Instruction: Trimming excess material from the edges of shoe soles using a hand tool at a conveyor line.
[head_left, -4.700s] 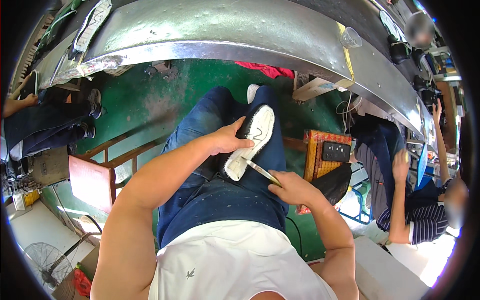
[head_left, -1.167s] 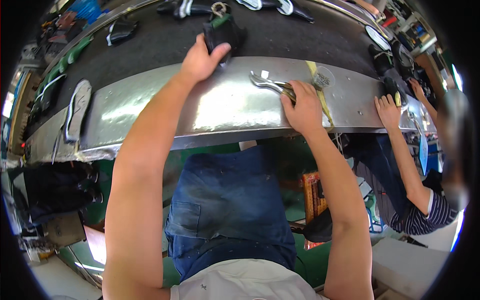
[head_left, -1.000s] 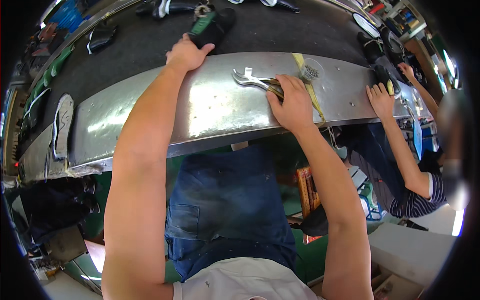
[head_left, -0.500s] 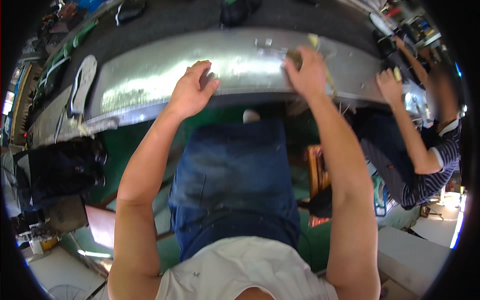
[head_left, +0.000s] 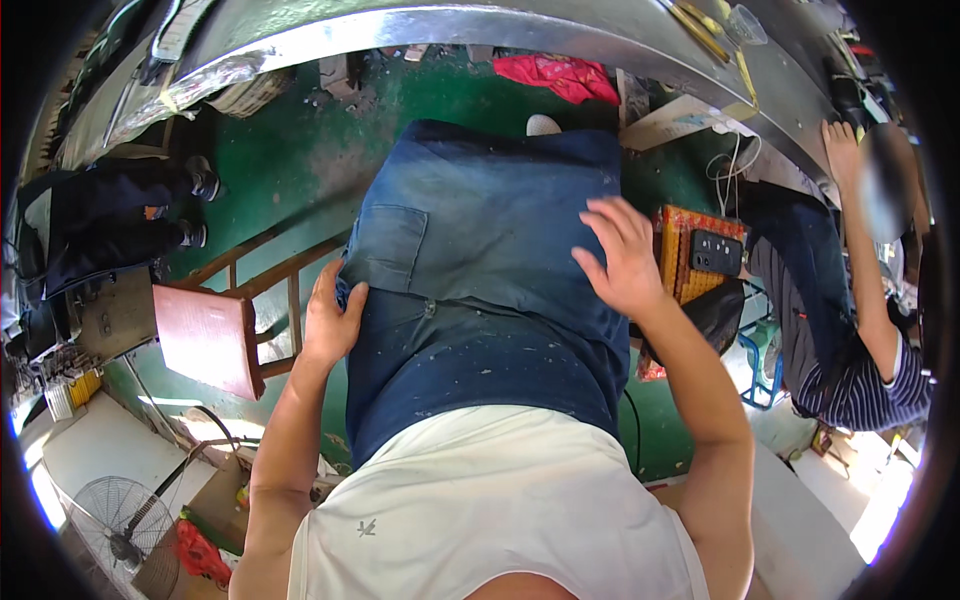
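Seen from above, a seated person looks down at their own lap. At far left, a fan (head_left: 110, 510) stands on the floor, and a wooden stool (head_left: 215, 335) sits just beside the person's left thigh. The left hand (head_left: 330, 320) rests against the left side of the dark blue denim apron (head_left: 480, 290), its grip loosely curled on the cloth at the hip, holding nothing. The apron covers the lap, its long axis running from the waist at the bottom of the view up toward the knees, which point at the metal tabletop (head_left: 400, 25) curving along the top. The right hand (head_left: 620, 260) hovers over the right thigh, fingers spread, its grip empty. Further right, a black phone (head_left: 715, 252) lies on an orange woven seat (head_left: 675, 265). At far right, another person in a striped shirt (head_left: 870, 380) reaches up to the tabletop.
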